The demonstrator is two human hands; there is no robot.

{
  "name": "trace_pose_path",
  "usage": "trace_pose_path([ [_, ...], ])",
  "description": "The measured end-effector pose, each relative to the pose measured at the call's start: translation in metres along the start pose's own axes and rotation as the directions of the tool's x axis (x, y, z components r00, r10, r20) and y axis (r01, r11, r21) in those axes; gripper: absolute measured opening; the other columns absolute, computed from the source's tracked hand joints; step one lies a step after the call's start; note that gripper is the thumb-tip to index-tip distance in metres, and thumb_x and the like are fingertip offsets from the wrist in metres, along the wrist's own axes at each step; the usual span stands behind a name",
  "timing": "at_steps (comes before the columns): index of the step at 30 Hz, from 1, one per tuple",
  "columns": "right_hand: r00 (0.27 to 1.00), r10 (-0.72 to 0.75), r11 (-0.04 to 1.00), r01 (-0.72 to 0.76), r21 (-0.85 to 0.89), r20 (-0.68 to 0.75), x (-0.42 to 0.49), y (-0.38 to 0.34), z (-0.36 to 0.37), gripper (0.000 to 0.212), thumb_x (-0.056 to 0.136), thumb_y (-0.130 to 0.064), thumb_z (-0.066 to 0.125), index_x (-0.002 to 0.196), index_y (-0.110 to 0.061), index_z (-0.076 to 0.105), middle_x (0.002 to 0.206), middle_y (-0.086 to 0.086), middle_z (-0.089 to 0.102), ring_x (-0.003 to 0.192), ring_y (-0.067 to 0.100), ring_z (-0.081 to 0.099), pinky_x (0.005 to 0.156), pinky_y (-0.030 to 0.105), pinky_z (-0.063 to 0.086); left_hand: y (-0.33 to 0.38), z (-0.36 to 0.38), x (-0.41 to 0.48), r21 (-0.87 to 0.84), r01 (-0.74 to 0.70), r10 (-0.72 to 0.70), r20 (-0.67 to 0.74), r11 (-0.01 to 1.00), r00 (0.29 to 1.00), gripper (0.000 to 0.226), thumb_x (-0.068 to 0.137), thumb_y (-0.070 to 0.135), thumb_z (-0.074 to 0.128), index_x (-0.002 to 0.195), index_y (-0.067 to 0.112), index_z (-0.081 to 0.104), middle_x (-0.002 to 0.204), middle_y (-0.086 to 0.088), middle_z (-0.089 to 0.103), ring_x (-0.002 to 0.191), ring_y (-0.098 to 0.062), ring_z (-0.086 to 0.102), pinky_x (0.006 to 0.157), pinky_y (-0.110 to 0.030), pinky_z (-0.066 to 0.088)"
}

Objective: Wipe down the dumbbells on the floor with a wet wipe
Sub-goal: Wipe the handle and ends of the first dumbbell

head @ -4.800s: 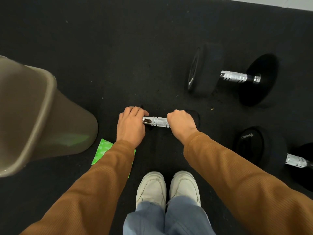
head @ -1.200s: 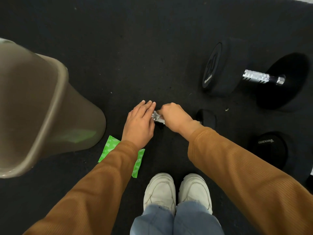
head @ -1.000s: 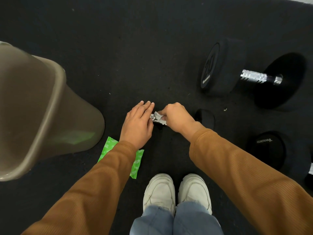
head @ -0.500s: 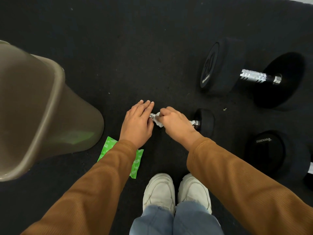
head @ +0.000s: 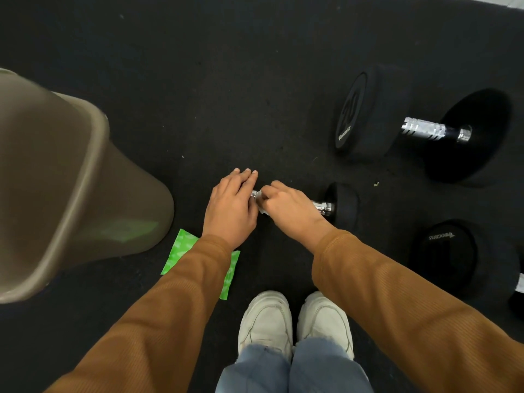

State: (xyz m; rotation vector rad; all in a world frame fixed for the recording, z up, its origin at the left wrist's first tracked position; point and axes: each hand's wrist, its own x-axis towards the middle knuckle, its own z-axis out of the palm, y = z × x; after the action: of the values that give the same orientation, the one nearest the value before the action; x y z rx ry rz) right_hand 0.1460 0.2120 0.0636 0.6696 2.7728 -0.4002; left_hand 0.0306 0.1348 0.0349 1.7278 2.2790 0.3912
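Black floor (head: 226, 80) | small dumbbell (head: 343, 204) axis left-right | right hand (head: 289, 207) grips wipe (head: 262, 210)

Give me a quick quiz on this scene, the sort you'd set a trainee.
1. True or false: the right hand pinches a white wipe against the handle of the small dumbbell.
2. Where does the green packet lie? A: partly under the left sleeve. B: in the right hand. C: on top of the small dumbbell.
3. How many dumbbells show, counting the one cut off at the right edge?
Key: 1 true; 2 A; 3 three.
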Motion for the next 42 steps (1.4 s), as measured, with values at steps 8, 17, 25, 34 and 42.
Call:
trace_pose_path([
  [8, 0.975, 0.217, 0.965, -0.223, 0.141, 0.055, 0.003, 0.008, 0.0, 0.043, 0.087, -0.008, 0.058, 0.129, -0.013, 0.052, 0.121, 0.007, 0.051, 0.116, 0.023, 0.046, 0.093, 0.033, 0.045, -0.001, 0.0, 0.0, 0.003, -0.042, 0.042, -0.048, 0.999, 0.998, 0.049, 0.083, 0.009, 0.062, 0.131, 0.007, 0.051, 0.128, -0.012, 0.056, 0.125, -0.029, 0.048, 0.098, -0.043, 0.041],
  [17, 0.96, 0.252, 0.956, -0.267, 0.118, 0.123, 0.002, 0.012, -0.009, 0.04, 0.089, -0.007, 0.056, 0.128, -0.013, 0.053, 0.12, 0.009, 0.051, 0.112, 0.025, 0.05, 0.086, 0.031, 0.044, -0.001, 0.003, -0.001, 0.009, -0.05, 0.051, -0.082, 0.999, 0.995, 0.05, 0.08, 0.007, 0.064, 0.128, 0.006, 0.054, 0.125, -0.014, 0.058, 0.121, -0.031, 0.051, 0.094, -0.044, 0.044],
  [25, 0.89, 0.425, 0.876, -0.45, 0.173, 0.163, -0.01, 0.019, -0.017, 0.036, 0.088, -0.004, 0.054, 0.124, -0.012, 0.059, 0.116, 0.012, 0.058, 0.106, 0.029, 0.055, 0.082, 0.033, 0.046, -0.002, 0.002, -0.001, 0.03, -0.079, 0.081, -0.088, 0.996, 0.993, 0.05, 0.079, 0.007, 0.065, 0.128, 0.005, 0.054, 0.122, -0.013, 0.059, 0.118, -0.031, 0.053, 0.091, -0.043, 0.046],
  [34, 0.833, 0.53, 0.813, -0.553, 0.184, 0.158, -0.024, 0.024, -0.016, 0.035, 0.089, -0.005, 0.055, 0.124, -0.009, 0.057, 0.116, 0.014, 0.059, 0.106, 0.03, 0.057, 0.083, 0.035, 0.047, -0.001, 0.001, 0.0, 0.04, -0.056, 0.058, -0.046, 0.998, 0.997, 0.051, 0.08, 0.007, 0.064, 0.129, 0.006, 0.053, 0.124, -0.013, 0.058, 0.121, -0.031, 0.051, 0.09, -0.044, 0.047],
  [42, 0.806, 0.59, 0.732, -0.558, 0.391, 0.045, -0.046, 0.029, -0.022, 0.038, 0.087, 0.0, 0.054, 0.122, -0.015, 0.061, 0.121, 0.007, 0.057, 0.11, 0.028, 0.054, 0.091, 0.035, 0.048, 0.014, -0.013, -0.002, 0.026, 0.013, -0.013, 0.022, 1.0, 1.0, 0.052, 0.09, 0.015, 0.054, 0.14, 0.014, 0.04, 0.14, -0.006, 0.046, 0.135, -0.023, 0.034, 0.108, -0.038, 0.031],
])
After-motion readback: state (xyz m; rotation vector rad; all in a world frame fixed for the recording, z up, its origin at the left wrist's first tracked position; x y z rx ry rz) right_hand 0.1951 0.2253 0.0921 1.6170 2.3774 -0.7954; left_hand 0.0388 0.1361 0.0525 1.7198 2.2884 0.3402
